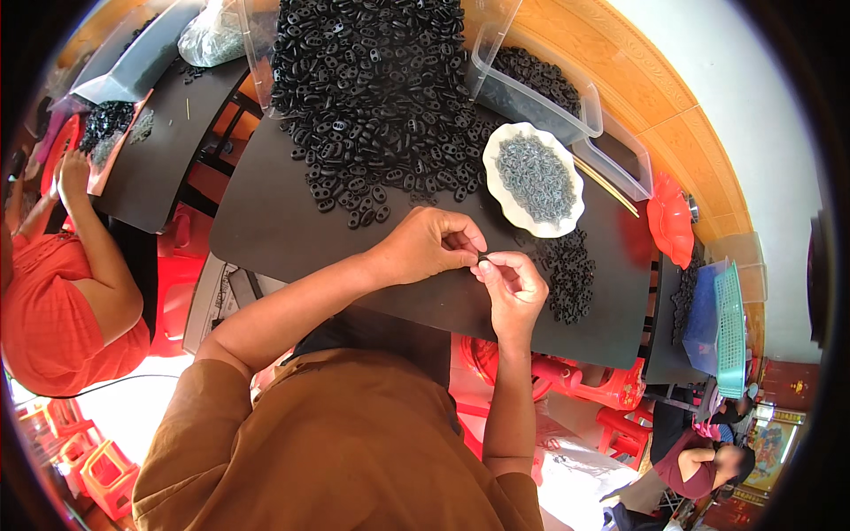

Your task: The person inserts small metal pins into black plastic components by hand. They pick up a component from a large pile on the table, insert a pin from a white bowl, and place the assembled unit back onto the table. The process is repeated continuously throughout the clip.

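Observation:
Just above the near part of the dark table [283,208], my left hand [427,249] and my right hand [516,290] meet fingertip to fingertip. Both are closed in a pinch on a small black piece [482,258], mostly covered by the fingers, so its exact shape cannot be made out. Beyond them spreads a large heap of black oval pieces with two holes [372,106]. To the right of the heap, a white scalloped dish [502,205] holds many tiny translucent grey parts [536,180]. Beside my right hand lies a scatter of smaller black parts [571,279].
Wooden chopsticks [606,186] lie right of the dish, near clear plastic bins [536,102]. A red dish [670,221] and a green basket [730,332] stand farther right. At left, a person in red [66,305] works at another table. Red stools [111,478] stand around.

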`<state>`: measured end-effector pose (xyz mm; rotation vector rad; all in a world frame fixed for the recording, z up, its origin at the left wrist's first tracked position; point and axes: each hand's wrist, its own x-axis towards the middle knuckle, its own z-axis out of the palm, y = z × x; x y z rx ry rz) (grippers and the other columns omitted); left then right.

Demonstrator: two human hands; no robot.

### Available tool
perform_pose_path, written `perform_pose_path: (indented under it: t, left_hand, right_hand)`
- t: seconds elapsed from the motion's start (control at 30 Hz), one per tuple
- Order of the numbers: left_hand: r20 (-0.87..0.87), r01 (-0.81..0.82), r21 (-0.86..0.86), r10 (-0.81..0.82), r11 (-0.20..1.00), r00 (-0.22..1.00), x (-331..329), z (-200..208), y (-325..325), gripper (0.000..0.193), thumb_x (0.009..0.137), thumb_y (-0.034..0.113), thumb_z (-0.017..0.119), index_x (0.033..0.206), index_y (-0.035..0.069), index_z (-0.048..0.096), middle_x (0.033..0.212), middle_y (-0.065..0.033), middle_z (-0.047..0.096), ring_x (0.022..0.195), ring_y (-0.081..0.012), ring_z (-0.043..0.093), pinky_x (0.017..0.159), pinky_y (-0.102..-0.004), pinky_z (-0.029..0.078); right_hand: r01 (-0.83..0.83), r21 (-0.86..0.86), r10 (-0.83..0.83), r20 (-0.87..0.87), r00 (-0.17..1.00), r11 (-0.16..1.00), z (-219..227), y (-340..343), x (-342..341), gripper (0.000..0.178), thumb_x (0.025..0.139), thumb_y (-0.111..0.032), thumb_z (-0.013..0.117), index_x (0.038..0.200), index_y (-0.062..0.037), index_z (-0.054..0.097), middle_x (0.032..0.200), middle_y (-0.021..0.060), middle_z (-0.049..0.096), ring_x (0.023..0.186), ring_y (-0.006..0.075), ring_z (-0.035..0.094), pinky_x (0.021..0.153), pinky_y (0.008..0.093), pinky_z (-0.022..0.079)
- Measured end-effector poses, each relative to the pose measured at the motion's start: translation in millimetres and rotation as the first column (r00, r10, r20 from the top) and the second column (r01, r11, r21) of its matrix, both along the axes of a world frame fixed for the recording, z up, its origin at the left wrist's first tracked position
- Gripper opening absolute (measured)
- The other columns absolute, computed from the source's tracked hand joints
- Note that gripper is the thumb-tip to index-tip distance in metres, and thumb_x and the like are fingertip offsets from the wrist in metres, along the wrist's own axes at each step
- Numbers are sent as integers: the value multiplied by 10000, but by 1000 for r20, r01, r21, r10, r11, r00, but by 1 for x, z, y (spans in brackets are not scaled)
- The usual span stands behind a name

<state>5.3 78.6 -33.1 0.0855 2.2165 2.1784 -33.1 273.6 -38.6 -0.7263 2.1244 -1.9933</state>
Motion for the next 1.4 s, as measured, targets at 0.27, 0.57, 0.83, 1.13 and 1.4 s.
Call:
perform_pose_path:
  t: [0.27,0.57,0.83,1.13,1.4]
  left_hand:
    - [25,28,107,-31,994,999,-1,-1,0,142,901,15,709,1042,13,711,956,-44,733,896,-98,690,837,-259,559]
    - [50,3,160,-11,987,999,-3,-7,0,155,902,42,720,1055,18,709,957,-36,728,887,-85,674,810,-251,553]
    - [31,2,160,-7,987,999,-3,-9,1,151,900,39,722,1050,19,710,954,-27,725,883,-75,664,810,-248,550]
    - [49,1,136,-7,991,999,-3,-7,1,148,896,39,729,1043,22,715,950,-25,725,881,-73,661,813,-249,549]
    - [23,11,108,-14,994,1000,-2,-6,2,146,901,31,725,1044,9,713,981,-41,727,913,-85,670,838,-255,556]
  right_hand:
    - [20,-66,-15,71,997,998,2,-1,1,64,913,52,681,961,43,640,884,86,688,797,161,709,742,283,601]
    - [41,-82,-36,64,997,996,3,-2,2,60,917,49,678,959,36,637,880,86,678,791,167,708,743,286,604]
    - [23,-93,-17,57,998,995,2,-1,1,64,911,55,682,955,40,638,886,88,673,791,173,710,741,293,610]
    - [23,-90,-19,40,999,996,2,-1,2,62,912,54,682,958,43,640,879,88,676,785,171,710,740,292,610]
    - [12,-96,-10,20,1000,995,1,-1,1,68,908,61,684,961,46,644,873,86,676,779,163,706,721,277,601]
